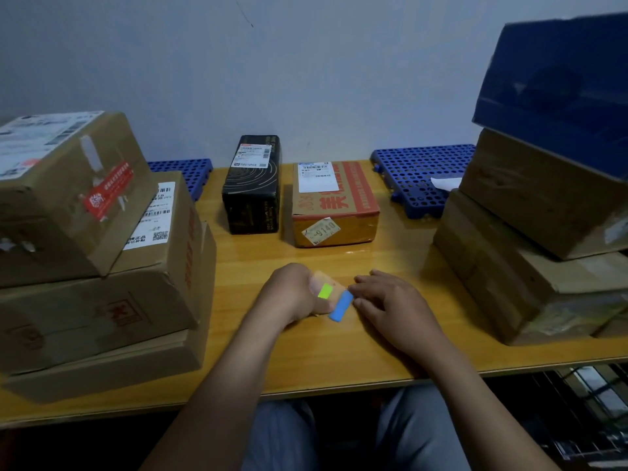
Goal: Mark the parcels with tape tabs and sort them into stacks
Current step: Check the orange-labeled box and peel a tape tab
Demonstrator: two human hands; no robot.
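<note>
both bare forearms run in from the bottom edge and angle toward each other, so the hands sit nearly touching in the middle. left hand (294, 295) is curled into a loose fist, back of the hand facing the camera, gripping a clear strip (324, 280) at the thumb side. right hand (390, 300) is palm down, knuckles up, fingers a bit bent and spread, and the front fingertips pinch the top end of a blue tab (341, 306). both wrists look pretty straight.
</note>
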